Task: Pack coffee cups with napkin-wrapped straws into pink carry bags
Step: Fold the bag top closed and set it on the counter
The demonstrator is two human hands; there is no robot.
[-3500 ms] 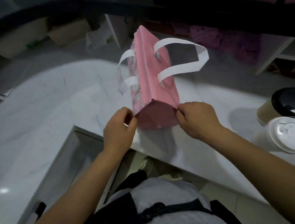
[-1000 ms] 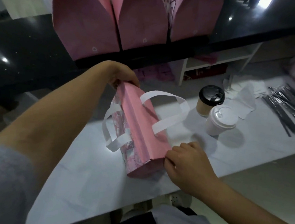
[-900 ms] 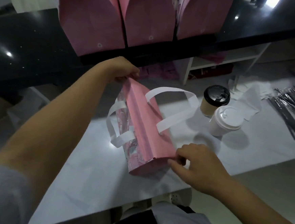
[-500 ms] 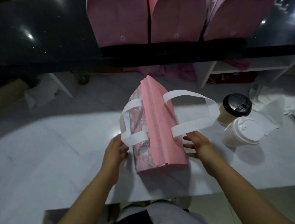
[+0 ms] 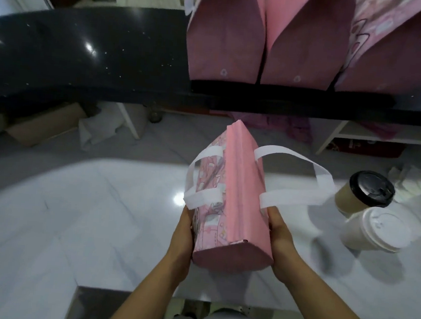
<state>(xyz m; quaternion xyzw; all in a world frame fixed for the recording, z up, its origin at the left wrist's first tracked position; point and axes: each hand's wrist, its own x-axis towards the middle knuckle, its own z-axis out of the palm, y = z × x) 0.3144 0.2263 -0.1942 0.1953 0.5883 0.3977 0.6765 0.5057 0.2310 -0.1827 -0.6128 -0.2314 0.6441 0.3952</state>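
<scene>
A pink carry bag (image 5: 239, 199) with white handles stands on the white marble counter (image 5: 87, 212), its top folded shut. My left hand (image 5: 182, 235) presses its left side and my right hand (image 5: 280, 237) presses its right side, so the bag is clasped between both palms near its close end. To the right stand a brown coffee cup with a black lid (image 5: 364, 193) and a white cup with a white lid (image 5: 372, 232), apart from the bag.
Three pink bags (image 5: 226, 34) stand in a row on the raised black counter (image 5: 86, 56) behind. White napkins (image 5: 420, 201) lie at the far right. Cardboard boxes (image 5: 40, 126) and shelves sit on the floor below the black counter.
My left hand came off the bag's far top end and back to its near left side. My right hand slid from the near corner to its right side. The view tilted up.
</scene>
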